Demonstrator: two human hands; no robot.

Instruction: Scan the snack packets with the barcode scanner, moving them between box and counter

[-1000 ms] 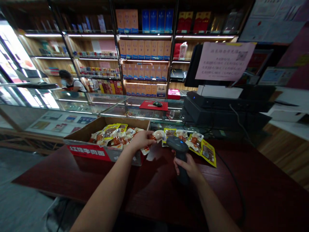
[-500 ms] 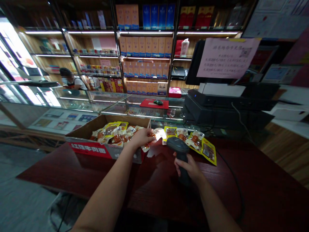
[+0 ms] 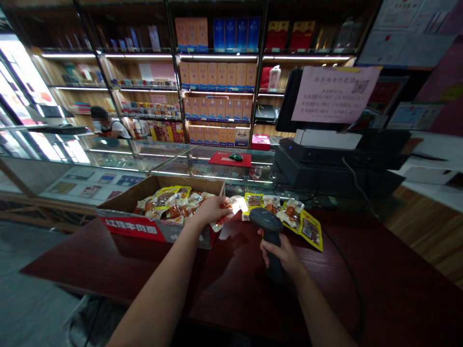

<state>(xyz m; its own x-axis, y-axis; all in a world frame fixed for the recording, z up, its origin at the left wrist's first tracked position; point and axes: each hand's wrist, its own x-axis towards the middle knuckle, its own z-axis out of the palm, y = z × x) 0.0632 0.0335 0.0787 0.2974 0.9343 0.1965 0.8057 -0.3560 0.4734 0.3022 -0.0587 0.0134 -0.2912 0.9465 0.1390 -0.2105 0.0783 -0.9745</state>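
Observation:
My left hand (image 3: 212, 211) is closed on a clear snack packet (image 3: 224, 219) with reddish-brown food inside, at the right rim of a cardboard box (image 3: 133, 230). White light from the scanner falls on the packet's right end. Wrapped round the handle of a black barcode scanner (image 3: 266, 220) is my right hand (image 3: 280, 253); the scanner's head points left, toward the lit packet. More snack packets (image 3: 173, 209), clear and yellow, fill the box. Behind and right of the scanner, several others lie in a row, ending in a yellow packet (image 3: 311, 230).
A dark red table (image 3: 224, 289) bears the box, packets and scanner cable (image 3: 349, 270). Behind it are a glass counter, a red mat (image 3: 220, 158) with a mouse (image 3: 236, 157), and a black register machine (image 3: 333, 168). A person (image 3: 108, 125) is at the far left, by stocked shelves.
The camera view has tilted slightly, so the shelves sit a little lower. Both hands keep their hold; the left hand and its packet have shifted only slightly.

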